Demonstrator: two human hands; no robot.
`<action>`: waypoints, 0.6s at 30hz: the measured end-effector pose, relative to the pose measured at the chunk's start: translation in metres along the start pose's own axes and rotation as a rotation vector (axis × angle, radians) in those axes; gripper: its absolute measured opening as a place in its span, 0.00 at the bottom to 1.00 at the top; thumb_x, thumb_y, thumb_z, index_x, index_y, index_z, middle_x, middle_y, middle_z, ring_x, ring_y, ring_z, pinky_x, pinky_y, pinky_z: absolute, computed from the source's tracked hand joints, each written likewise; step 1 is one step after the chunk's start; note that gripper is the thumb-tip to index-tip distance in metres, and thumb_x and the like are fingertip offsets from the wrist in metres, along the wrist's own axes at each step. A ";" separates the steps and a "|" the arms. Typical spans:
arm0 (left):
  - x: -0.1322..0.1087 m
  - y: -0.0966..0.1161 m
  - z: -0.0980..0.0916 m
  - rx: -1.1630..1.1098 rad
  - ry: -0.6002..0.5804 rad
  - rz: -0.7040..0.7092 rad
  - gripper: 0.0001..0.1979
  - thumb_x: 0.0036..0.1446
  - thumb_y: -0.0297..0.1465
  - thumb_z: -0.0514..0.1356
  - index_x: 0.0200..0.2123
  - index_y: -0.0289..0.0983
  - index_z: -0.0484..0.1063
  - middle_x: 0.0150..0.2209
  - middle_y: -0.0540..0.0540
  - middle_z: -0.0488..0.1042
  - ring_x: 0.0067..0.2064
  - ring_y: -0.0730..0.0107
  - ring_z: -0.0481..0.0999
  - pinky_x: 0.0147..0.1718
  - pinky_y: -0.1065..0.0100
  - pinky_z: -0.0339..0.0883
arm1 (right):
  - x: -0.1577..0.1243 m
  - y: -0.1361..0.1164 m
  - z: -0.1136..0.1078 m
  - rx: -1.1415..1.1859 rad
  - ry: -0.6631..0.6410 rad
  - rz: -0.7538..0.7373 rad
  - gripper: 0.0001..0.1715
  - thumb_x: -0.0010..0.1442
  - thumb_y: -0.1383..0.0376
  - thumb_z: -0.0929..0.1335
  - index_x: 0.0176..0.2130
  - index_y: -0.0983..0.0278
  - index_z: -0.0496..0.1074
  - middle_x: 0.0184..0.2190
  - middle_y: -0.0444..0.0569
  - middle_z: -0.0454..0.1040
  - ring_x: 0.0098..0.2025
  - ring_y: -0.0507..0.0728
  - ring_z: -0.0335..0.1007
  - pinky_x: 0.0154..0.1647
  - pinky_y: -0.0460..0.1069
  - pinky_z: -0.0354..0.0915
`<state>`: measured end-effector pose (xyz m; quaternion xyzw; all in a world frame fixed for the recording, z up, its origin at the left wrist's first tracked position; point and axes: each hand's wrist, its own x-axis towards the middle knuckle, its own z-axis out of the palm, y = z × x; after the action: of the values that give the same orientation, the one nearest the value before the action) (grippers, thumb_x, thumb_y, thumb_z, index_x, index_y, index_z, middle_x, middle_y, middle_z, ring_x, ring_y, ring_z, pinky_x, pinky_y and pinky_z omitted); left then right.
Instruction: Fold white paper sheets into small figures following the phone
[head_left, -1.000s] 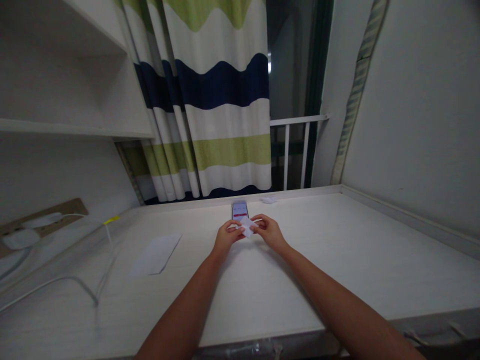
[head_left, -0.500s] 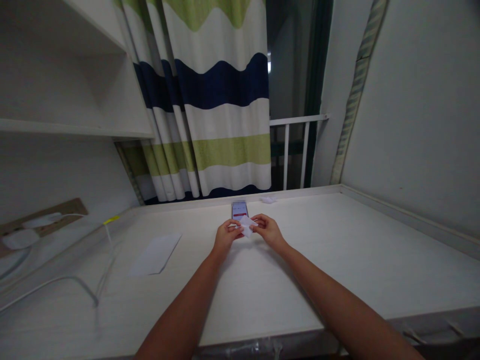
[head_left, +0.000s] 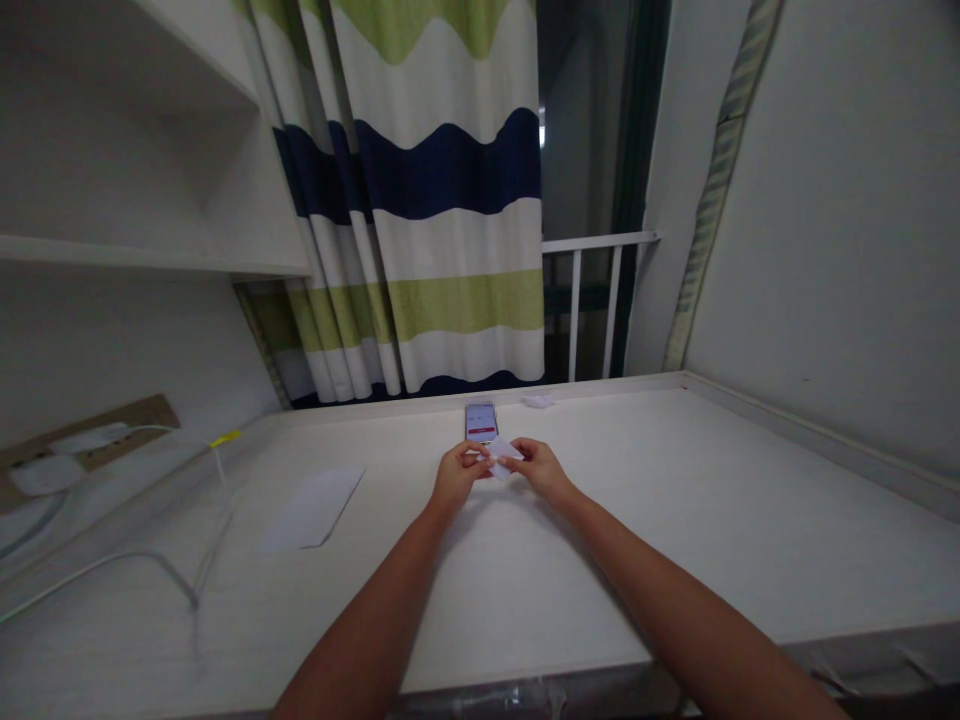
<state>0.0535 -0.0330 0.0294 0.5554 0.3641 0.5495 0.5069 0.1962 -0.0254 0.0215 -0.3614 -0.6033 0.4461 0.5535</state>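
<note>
A small piece of folded white paper (head_left: 504,451) is held between my two hands, just above the white desk (head_left: 525,590). My left hand (head_left: 459,472) pinches its left side between thumb and fingers. On the other side, my right hand (head_left: 541,469) grips the paper the same way, with the thumb near the middle. The thumbs are close together. Just beyond the paper, a phone (head_left: 481,421) with a lit screen leans or lies near the desk's back edge; I cannot tell which. Fingers hide part of the paper and its folds.
Flat white paper sheets (head_left: 319,507) lie to the left. A small folded white paper piece (head_left: 538,401) rests at the back edge. A white cable (head_left: 154,560) runs along the left side from a power strip (head_left: 90,440). Behind hangs a striped curtain (head_left: 465,240).
Both hands have shifted slightly nearer with the paper, and the thumbs have come closer together over it. More of the phone shows now.
</note>
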 end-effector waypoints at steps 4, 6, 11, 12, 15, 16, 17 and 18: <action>0.000 0.000 0.000 -0.014 -0.017 -0.010 0.15 0.31 0.32 0.66 0.23 0.34 0.64 0.19 0.51 0.72 0.22 0.73 0.72 0.28 0.69 0.67 | 0.000 -0.001 0.000 -0.004 0.009 -0.009 0.13 0.36 0.62 0.71 0.22 0.67 0.67 0.18 0.41 0.67 0.21 0.49 0.60 0.24 0.45 0.57; -0.001 0.002 0.000 -0.015 -0.019 -0.010 0.15 0.31 0.32 0.66 0.23 0.34 0.64 0.19 0.50 0.72 0.23 0.72 0.72 0.28 0.69 0.67 | 0.001 -0.002 0.000 -0.004 0.013 -0.011 0.12 0.36 0.62 0.71 0.21 0.67 0.66 0.17 0.40 0.67 0.21 0.49 0.60 0.24 0.45 0.57; -0.003 0.003 0.002 -0.037 -0.021 -0.017 0.16 0.32 0.33 0.66 0.24 0.34 0.64 0.20 0.50 0.73 0.25 0.70 0.73 0.29 0.68 0.68 | 0.000 -0.005 -0.001 0.017 0.023 0.007 0.12 0.34 0.63 0.71 0.21 0.67 0.66 0.18 0.41 0.67 0.21 0.49 0.61 0.23 0.45 0.58; -0.003 0.002 0.003 -0.039 -0.018 -0.019 0.16 0.32 0.33 0.66 0.24 0.34 0.64 0.21 0.49 0.73 0.25 0.70 0.73 0.29 0.68 0.68 | 0.000 -0.005 -0.002 0.025 0.027 0.011 0.13 0.34 0.63 0.71 0.21 0.67 0.66 0.18 0.41 0.67 0.20 0.49 0.62 0.23 0.45 0.58; -0.001 -0.001 0.002 -0.035 -0.006 -0.025 0.16 0.33 0.33 0.66 0.26 0.34 0.64 0.21 0.49 0.74 0.25 0.70 0.74 0.30 0.68 0.68 | 0.000 -0.006 -0.002 0.074 0.024 0.021 0.14 0.33 0.63 0.72 0.22 0.67 0.67 0.19 0.42 0.68 0.21 0.49 0.63 0.23 0.45 0.60; 0.000 -0.002 0.001 -0.036 -0.001 -0.025 0.16 0.33 0.33 0.66 0.26 0.34 0.64 0.21 0.49 0.74 0.25 0.70 0.74 0.30 0.68 0.68 | 0.000 -0.006 -0.003 0.101 0.017 0.029 0.15 0.33 0.63 0.72 0.23 0.68 0.68 0.19 0.42 0.69 0.22 0.49 0.64 0.24 0.45 0.61; 0.000 -0.003 0.001 -0.040 0.003 -0.025 0.17 0.33 0.33 0.66 0.26 0.34 0.64 0.21 0.49 0.74 0.25 0.70 0.74 0.30 0.68 0.68 | 0.000 -0.006 -0.003 0.130 0.010 0.039 0.16 0.33 0.62 0.72 0.24 0.68 0.68 0.20 0.43 0.70 0.22 0.50 0.65 0.25 0.46 0.62; 0.001 -0.004 0.000 -0.044 0.007 -0.025 0.17 0.33 0.33 0.66 0.27 0.34 0.64 0.21 0.49 0.74 0.25 0.70 0.73 0.30 0.68 0.68 | 0.000 -0.006 -0.004 0.155 0.006 0.049 0.17 0.33 0.62 0.72 0.25 0.68 0.68 0.20 0.43 0.70 0.22 0.50 0.66 0.25 0.46 0.63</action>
<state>0.0541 -0.0309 0.0263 0.5376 0.3606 0.5530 0.5246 0.2000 -0.0267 0.0274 -0.3334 -0.5562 0.5038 0.5707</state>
